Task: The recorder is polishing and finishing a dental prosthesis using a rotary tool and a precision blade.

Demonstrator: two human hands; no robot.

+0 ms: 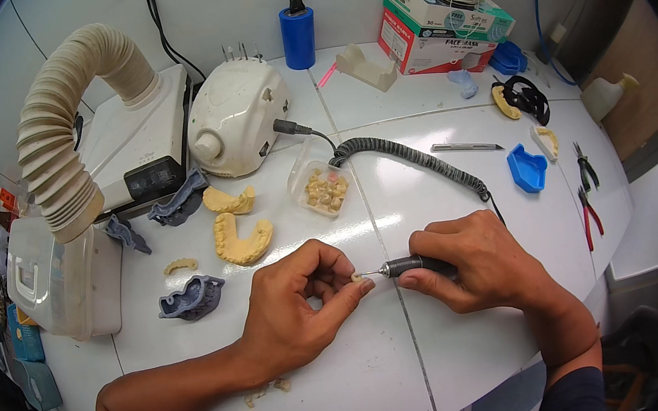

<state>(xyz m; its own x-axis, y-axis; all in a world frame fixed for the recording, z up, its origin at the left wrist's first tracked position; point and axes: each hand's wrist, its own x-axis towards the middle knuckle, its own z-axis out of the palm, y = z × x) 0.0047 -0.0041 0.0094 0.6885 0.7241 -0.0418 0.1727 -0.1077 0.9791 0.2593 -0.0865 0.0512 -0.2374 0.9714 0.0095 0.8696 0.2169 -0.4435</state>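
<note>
L hand [296,305] pinches sm. tooth-like pc [358,276]; R hand [478,263] grips rotary handpiece [402,266]. Around pc: open box [351,189] 12 o'clk, yellow cast [245,251] 10, coiled cord [421,158] crossing 1.

The white table [485,366] carries dental models [230,246] and pliers [591,220].

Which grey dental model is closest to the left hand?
The grey dental model just below the thin cream tooth arch in the picture; the other grey models lie farther back.
</note>
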